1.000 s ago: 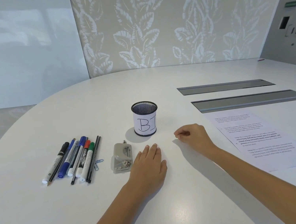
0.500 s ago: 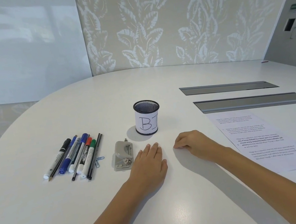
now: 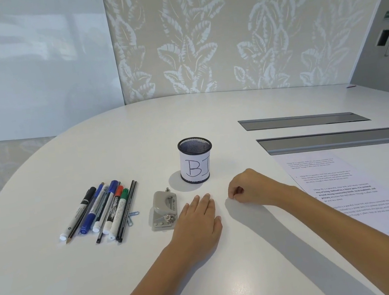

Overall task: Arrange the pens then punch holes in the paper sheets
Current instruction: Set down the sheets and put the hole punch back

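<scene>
The pens lie in a loose bundle on the left part of the white tabletop, side by side and touching, their lower ends pointing toward the person. Among them are markers with black, blue, red and green caps, plus a few thin dark pens and a pencil. A couple of paper clips rest against the right edge of the bundle. Just to the right of these sits the grey hole punch, flat on the tabletop and apart from the pens. Behind the punch stands an upright black mesh pen cup, wrapped in a white label with hand-drawn letters; nothing shows above its rim. The printed paper sheets lie on the right part of the tabletop, well apart from the punch, partly covered by the right forearm.

The left hand lies palm down, fingers extended and together, its grip open and holding nothing; its outer edge is just beside the hole punch, though whether they touch is unclear. The right hand rests on the tabletop in front of the cup, fingers curled into a loose fist with thumb against fingertips; whether anything is pinched in that grip cannot be told. Two grey recessed slots run across the tabletop beyond the sheets.
</scene>
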A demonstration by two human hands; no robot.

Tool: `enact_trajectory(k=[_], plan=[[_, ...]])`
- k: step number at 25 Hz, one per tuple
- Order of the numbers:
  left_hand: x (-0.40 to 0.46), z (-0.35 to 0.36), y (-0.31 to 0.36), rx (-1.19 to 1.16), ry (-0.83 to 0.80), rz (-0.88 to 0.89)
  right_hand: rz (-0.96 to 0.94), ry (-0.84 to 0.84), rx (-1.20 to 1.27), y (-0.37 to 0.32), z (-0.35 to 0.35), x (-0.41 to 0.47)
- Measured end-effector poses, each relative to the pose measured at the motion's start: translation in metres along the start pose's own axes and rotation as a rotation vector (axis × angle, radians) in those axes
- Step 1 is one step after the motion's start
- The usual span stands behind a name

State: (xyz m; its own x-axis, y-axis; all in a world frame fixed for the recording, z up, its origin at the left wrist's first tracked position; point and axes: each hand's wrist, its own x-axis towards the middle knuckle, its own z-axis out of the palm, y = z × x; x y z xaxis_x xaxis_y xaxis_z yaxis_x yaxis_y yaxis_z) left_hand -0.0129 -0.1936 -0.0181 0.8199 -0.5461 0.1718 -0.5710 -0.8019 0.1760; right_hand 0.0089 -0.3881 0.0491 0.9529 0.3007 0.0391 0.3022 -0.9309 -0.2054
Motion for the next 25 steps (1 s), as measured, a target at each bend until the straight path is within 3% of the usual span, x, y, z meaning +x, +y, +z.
enact_trajectory(k=[3, 6, 9, 11, 15, 20, 25], plan=[[0.000, -0.002, 0.000, -0.007, -0.010, 0.004, 0.174, 0.067, 0.240, 0.014, 0.000, 0.003], [-0.001, -0.002, 0.001, -0.011, -0.011, 0.005, 0.382, 0.170, 0.955, 0.030, -0.018, 0.008], [-0.001, -0.002, 0.000, -0.001, -0.018, 0.006, 0.401, 0.367, 1.482, 0.033, -0.055, 0.024], [-0.001, -0.003, 0.001, -0.003, -0.023, 0.006, 0.323, 0.448, 1.569, 0.024, -0.084, 0.041], [-0.001, -0.004, 0.001, 0.007, -0.011, 0.017, 0.214, 0.380, 1.214, -0.013, -0.118, 0.076], [0.000, -0.007, 0.001, 0.024, -0.020, 0.026, 0.108, 0.238, 0.144, -0.053, -0.105, 0.111], [-0.001, -0.006, 0.000, 0.023, -0.003, 0.032, 0.112, 0.164, -0.080, -0.064, -0.088, 0.128]])
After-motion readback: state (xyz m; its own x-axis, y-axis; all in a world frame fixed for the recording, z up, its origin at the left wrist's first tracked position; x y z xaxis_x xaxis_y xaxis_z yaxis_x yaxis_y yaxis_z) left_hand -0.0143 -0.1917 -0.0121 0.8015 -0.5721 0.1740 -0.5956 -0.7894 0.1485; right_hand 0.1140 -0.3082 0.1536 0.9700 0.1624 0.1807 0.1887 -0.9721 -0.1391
